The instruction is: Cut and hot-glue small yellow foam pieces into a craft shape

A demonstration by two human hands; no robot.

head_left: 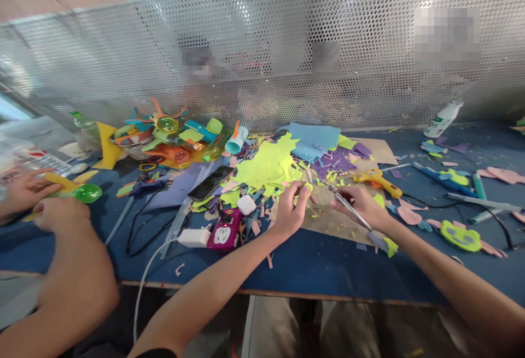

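Note:
Between the thumb and fingers of my left hand (292,207) is pinched a small yellow-green foam piece (308,187). My right hand (363,205) grips a slim metal craft knife (350,208), its tip pointing toward the left hand. Both hands are above a brown cardboard sheet (328,224) strewn with tiny scraps. Just beyond them lies a large yellow-green foam sheet (266,164) with ragged edges, on a heap of cuttings. A blue foam sheet (314,139) and purple foam pieces (336,162) lie behind.
A yellow glue gun (379,182) lies right of my hands. To the left are a phone (211,182), a magenta power strip (225,230) and a white charger (194,237). Farther left, a co-worker's hands (65,213) hold yellow foam by a green bottle base (88,193). Perforated metal (266,30) stands behind.

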